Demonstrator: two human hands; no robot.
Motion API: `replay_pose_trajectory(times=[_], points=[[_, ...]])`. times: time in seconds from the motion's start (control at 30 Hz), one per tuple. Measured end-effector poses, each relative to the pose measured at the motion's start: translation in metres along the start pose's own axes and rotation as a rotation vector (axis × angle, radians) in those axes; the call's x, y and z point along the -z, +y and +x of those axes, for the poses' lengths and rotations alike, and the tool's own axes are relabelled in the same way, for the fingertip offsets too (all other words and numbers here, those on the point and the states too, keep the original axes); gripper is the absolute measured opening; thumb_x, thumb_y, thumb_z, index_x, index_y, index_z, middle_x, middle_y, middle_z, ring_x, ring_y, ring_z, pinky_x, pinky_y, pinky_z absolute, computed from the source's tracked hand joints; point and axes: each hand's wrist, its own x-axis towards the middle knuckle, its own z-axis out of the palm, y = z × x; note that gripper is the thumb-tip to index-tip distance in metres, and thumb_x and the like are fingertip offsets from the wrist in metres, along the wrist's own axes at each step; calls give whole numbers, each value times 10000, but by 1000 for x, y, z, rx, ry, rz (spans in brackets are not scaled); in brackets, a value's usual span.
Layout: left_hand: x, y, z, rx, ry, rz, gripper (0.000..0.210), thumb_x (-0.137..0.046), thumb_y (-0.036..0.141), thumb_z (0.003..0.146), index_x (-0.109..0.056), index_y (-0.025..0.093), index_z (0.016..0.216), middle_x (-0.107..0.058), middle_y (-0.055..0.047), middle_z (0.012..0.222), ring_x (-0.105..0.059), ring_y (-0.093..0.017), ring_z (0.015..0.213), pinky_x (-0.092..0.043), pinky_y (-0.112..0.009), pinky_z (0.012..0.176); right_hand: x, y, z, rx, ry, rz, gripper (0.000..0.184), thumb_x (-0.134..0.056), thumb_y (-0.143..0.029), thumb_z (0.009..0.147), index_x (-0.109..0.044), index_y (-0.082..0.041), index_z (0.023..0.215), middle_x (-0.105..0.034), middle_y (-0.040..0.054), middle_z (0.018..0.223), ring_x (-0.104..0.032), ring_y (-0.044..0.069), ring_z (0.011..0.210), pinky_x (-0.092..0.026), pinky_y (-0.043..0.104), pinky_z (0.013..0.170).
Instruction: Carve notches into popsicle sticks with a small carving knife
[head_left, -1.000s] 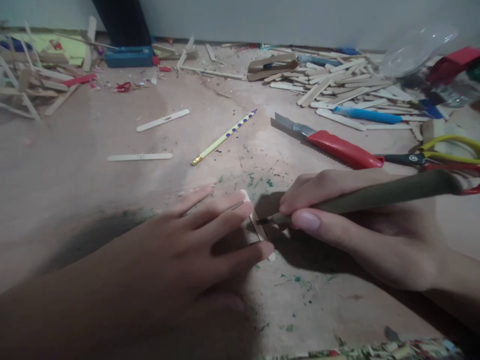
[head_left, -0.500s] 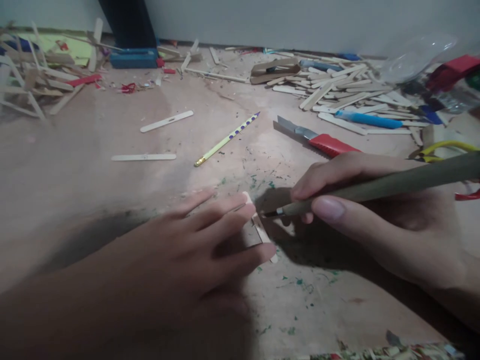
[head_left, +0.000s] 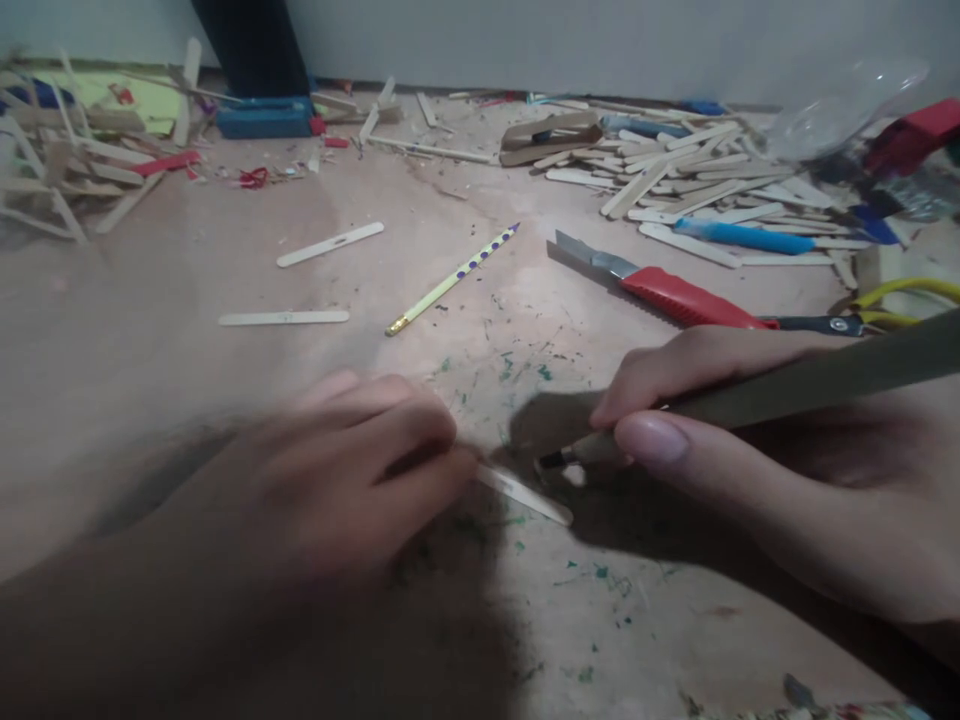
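On bench, frame centre: stick, likely light, stiff, snappable; hold by ends. Pinched in left hand, with tool gripped in right hand.

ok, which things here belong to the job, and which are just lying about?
In use:
wooden stick, at left hand
dark-tipped tool, in right hand

Lying about, seemingly:
pencil
red-handled knife
scissors
stick pile
two loose sticks (possibly workpieces)

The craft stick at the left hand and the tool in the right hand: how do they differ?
The craft stick is pale and flat; the tool is dull green and thicker. The left hand hides one end of the stick; the right hand holds the tool slanted. Both are long.
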Motion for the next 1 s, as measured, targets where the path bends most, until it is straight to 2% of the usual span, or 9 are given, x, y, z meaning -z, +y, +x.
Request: replay_pose_trajectory(times=[0.1, 0.17, 0.23, 0.4, 0.5, 0.67, 0.77, 0.83, 1.0], points=[[-1, 2, 2, -25, -7, -28, 437, -423, 128, 1304, -846, 238, 1285, -870, 25, 1185, -800, -184, 1049, -671, -313, 959, -1, 1, -4, 30, -4, -45, 164, -906, -404, 1236, -938, -364, 1080, -797, -11, 748, -626, 150, 561, -422, 315, 468], [0, 2, 3, -71, -27, -60, 480, -402, 78, 1261, -853, 236, 1311, -895, 29, 1229, -812, -169, 1046, -680, -295, 961, -3, 0, -5, 2, -37, -8, 216, -874, -448, 1264, -929, -357, 1076, -769, -19, 708, -574, 129, 509, -374, 300, 433], [1, 0, 4, -85, -48, -63, 497, -419, 31, 1238, -860, 241, 1334, -919, 27, 1283, -828, -171, 1067, -681, -294, 980, -6, -1, -5, -70, -81, 91, 309, -857, -545, 1265, -924, -344, 1041, -776, -1, 718, -594, 139, 503, -391, 290, 411], [0, 1, 4, -43, -3, -63, 397, -510, 117, 1310, -887, 237, 1279, -957, -7, 1294, -854, -204, 1090, -684, -329, 1001, -10, -1, -5, -152, -97, 102, 404, -1105, -694, 994, -951, -325, 1055, -787, 51, 804, -749, 255, 686, -574, 339, 472], [-3, 4, 3, -6, -6, -88, 380, -535, 170, 1337, -884, 256, 1216, -964, -27, 1248, -874, -216, 1066, -696, -352, 1003, -8, 2, -8, -149, -121, 95, 482, -1143, -730, 922, -953, -323, 1096, -780, 55, 825, -773, 280, 747, -621, 357, 523], [-2, 3, 2, 6, -41, -131, 342, -567, 119, 1279, -872, 248, 1196, -937, -9, 1135, -887, -230, 1020, -697, -364, 970, -10, 4, -11, -155, -139, 118, 442, -1132, -689, 958, -961, -308, 1104, -807, 63, 857, -785, 274, 760, -634, 352, 545], [0, 0, 4, -17, -80, -136, 350, -552, 89, 1263, -866, 242, 1235, -936, -11, 1149, -878, -230, 1030, -685, -363, 982, -13, 2, -8, -152, -183, 183, 299, -1044, -591, 1092, -962, -305, 1077, -834, 58, 858, -770, 230, 716, -611, 310, 532], [-1, -1, 4, -37, -98, -135, 377, -519, 80, 1267, -864, 229, 1238, -935, -21, 1152, -871, -227, 1030, -675, -363, 974, -15, 1, -5, -154, -217, 225, 279, -971, -552, 1166, -960, -302, 1042, -847, 54, 847, -750, 196, 678, -596, 279, 524], [-5, -3, 5, -33, -86, -180, 356, -539, 89, 1275, -851, 233, 1180, -927, -14, 1129, -849, -217, 985, -626, -363, 894, -13, -2, 2, -169, -185, 175, 312, -1022, -564, 1120, -965, -298, 967, -853, 61, 839, -768, 196, 684, -590, 257, 501]])
